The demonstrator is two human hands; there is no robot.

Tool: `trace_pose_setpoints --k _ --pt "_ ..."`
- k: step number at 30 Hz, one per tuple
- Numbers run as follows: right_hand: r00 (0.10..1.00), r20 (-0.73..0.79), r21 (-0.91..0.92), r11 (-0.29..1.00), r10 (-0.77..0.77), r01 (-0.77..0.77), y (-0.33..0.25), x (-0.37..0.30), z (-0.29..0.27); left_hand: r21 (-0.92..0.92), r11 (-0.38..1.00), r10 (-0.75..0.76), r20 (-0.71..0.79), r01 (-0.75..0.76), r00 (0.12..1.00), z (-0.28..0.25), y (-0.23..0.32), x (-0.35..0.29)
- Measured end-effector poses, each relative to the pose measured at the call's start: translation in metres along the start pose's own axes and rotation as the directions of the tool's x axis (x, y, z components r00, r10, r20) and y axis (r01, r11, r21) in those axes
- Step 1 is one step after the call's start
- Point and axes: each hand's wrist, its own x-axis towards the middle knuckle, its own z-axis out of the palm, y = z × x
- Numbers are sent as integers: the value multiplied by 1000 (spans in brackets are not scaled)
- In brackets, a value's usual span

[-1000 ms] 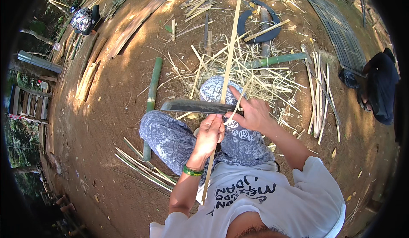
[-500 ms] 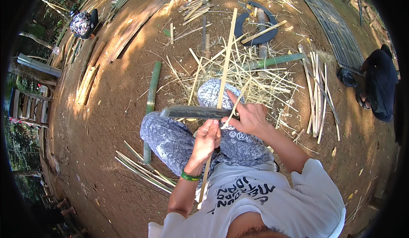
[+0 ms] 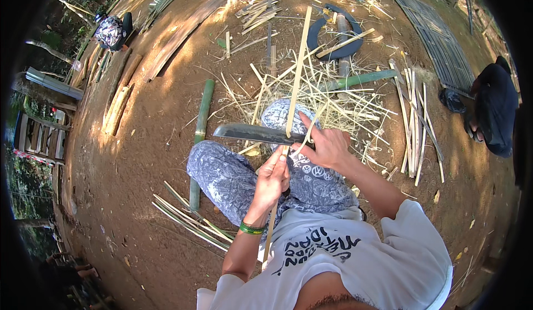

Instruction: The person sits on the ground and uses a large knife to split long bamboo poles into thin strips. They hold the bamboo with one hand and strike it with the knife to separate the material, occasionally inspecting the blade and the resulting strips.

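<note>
A long pale bamboo strip (image 3: 298,79) runs from my waist out past my right knee. My left hand (image 3: 270,179) pinches it just below the blade. In my right hand (image 3: 326,147) is the handle of a machete (image 3: 250,133), its broad dark blade pointing left and lying across the strip. The forefinger of that hand stretches forward along a thin shaving (image 3: 312,125) that curls up beside the blade. The machete's handle is mostly hidden by my fingers.
Bamboo shavings (image 3: 355,107) are heaped beyond my knees. A green bamboo pole (image 3: 202,124) lies on the left, split strips (image 3: 191,221) near my left leg, more strips (image 3: 413,127) on the right. One person crouches (image 3: 112,32) far left; another in dark clothes (image 3: 491,110) sits at right.
My view has shifted slightly. The machete has tilted a little, its tip now higher than the handle end, and the strip has moved slightly toward me. Both hands keep their hold.
</note>
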Motion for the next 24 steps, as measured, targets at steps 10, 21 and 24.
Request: trace_pose_setpoints --k 10,21,24 --pt "996 -42 -161 985 -76 68 4 -11 5 -7 999 -40 57 40 998 -2 -6 -18" --pt "845 -304 527 817 439 -235 52 25 26 108 978 -187 57 180 981 -21 -12 -74" --pt "919 -167 532 817 357 -222 32 16 -3 40 994 -107 64 105 992 -20 -11 -42"
